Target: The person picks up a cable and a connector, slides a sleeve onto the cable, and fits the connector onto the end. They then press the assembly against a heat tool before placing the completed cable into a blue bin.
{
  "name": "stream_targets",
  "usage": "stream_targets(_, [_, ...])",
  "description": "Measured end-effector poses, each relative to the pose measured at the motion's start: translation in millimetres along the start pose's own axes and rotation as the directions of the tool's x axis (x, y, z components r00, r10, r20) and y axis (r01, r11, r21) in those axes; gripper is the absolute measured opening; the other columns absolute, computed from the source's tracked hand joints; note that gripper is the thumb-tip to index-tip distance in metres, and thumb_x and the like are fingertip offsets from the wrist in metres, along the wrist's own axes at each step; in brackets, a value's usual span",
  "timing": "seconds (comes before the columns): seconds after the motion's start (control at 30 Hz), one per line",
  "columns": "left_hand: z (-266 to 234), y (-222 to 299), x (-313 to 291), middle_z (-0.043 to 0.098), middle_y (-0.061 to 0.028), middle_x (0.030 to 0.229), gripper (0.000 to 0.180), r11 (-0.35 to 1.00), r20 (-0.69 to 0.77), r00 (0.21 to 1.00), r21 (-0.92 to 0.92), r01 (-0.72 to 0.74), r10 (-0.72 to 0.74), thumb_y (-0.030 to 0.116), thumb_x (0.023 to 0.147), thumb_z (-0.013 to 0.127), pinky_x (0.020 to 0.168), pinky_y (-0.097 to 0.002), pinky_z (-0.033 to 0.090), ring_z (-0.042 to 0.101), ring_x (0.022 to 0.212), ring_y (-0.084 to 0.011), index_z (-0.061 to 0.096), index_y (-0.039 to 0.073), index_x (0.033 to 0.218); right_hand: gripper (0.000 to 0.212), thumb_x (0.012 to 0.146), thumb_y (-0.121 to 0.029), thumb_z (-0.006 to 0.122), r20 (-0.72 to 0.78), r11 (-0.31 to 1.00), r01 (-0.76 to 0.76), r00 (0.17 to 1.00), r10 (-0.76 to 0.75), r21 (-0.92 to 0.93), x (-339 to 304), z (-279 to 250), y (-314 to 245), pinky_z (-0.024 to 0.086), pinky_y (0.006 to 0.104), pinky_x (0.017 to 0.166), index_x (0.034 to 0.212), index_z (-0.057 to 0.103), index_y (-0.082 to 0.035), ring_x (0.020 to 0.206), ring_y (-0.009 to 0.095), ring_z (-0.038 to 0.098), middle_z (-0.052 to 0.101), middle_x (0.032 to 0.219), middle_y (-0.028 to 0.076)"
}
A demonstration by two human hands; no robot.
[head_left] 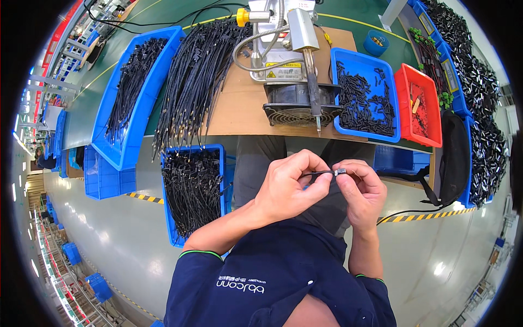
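Above my lap, just off the table's near edge, my two hands meet at a short black cable end. My left hand pinches the cable between thumb and forefinger. At its right end sits a small connector with a bright metal part, gripped by the thumb and fingers of my right hand. How far the connector goes into the right fingers is hidden. Straight ahead stands a bench machine with a metal rod tip pointing down and a black fan below it.
Left of the machine lies a bundle of black cables, beside a long blue bin. Another blue bin of cables stands below. To the right are a blue tray of small black sleeves, a red tray and a black bag.
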State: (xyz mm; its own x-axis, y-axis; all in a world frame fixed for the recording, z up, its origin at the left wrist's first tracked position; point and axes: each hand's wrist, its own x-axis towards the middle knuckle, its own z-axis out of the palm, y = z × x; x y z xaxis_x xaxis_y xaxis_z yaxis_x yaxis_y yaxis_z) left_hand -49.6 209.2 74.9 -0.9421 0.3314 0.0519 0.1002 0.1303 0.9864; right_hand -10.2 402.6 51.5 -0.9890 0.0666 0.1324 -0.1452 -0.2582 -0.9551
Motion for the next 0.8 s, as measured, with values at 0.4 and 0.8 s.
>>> stream_targets(0.4, [-11, -6, 5, 0.075, -0.003, 0.095, 0.006, 0.98, 0.09, 0.988, -0.145, 0.134, -0.122, 0.0, 0.097, 0.071, 0.06, -0.0185, 0.041, 0.047, 0.069, 0.0031, 0.065, 0.0, 0.099, 0.026, 0.105, 0.002, 0.064, -0.088, 0.993, -0.115, 0.99, 0.112, -0.029, -5, -6, 2, 0.049, 0.0191, 0.075, 0.13, 0.061, 0.004, 0.084, 0.007, 0.062, 0.069, 0.093, 0.006])
stream_targets(0.8, [-21, 11, 19, 0.075, -0.0039, 0.083, 0.009, 0.969, -0.007, 0.996, 0.23, -0.086, 0.09, 0.002, 0.089, 0.076, 0.053, -0.0229, 0.043, 0.053, 0.06, -0.0019, 0.07, -0.001, 0.095, 0.016, 0.084, 0.007, 0.079, 0.161, 0.645, 0.442, 0.88, -0.447, -0.623, 25, 18, -10, 0.057, 0.0349, 0.077, 0.095, 0.07, 0.001, 0.092, 0.027, 0.069, 0.074, 0.109, 0.016])
